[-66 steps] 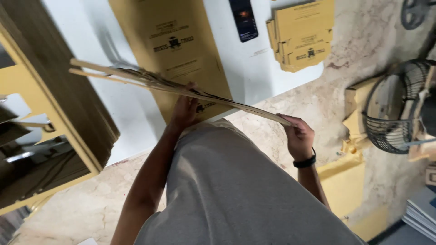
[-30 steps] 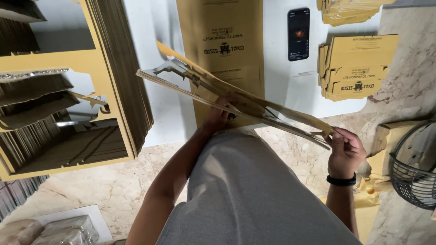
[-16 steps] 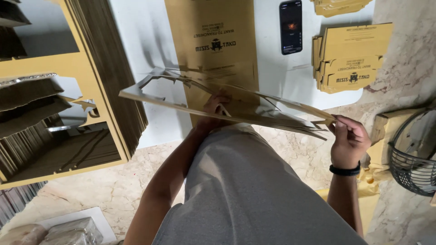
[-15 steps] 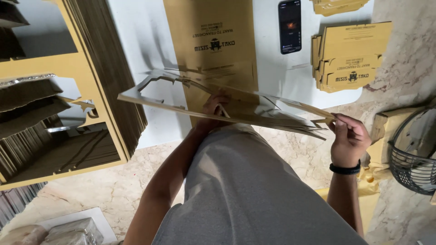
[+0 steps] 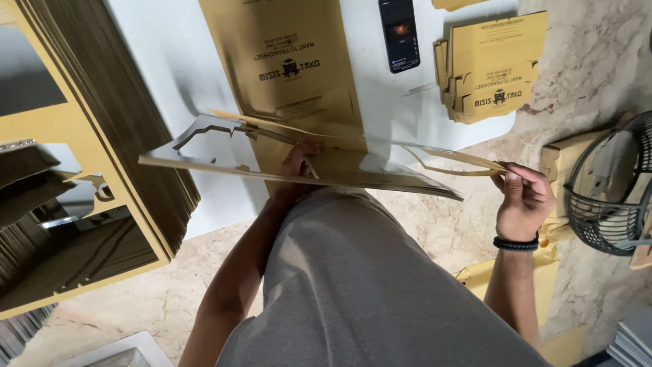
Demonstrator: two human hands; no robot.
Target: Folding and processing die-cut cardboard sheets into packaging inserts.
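Hands are gripping a flat cardboard box blank: left hand is pressing its middle from beneath, right hand is pinching its end flap, phone lying beyond.

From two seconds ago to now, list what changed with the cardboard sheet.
The flat cardboard blank has tipped from edge-on to nearly level, its cut-outs now showing. The left hand and right hand still hold it at the middle and the end. Phone and folded boxes lie unmoved.
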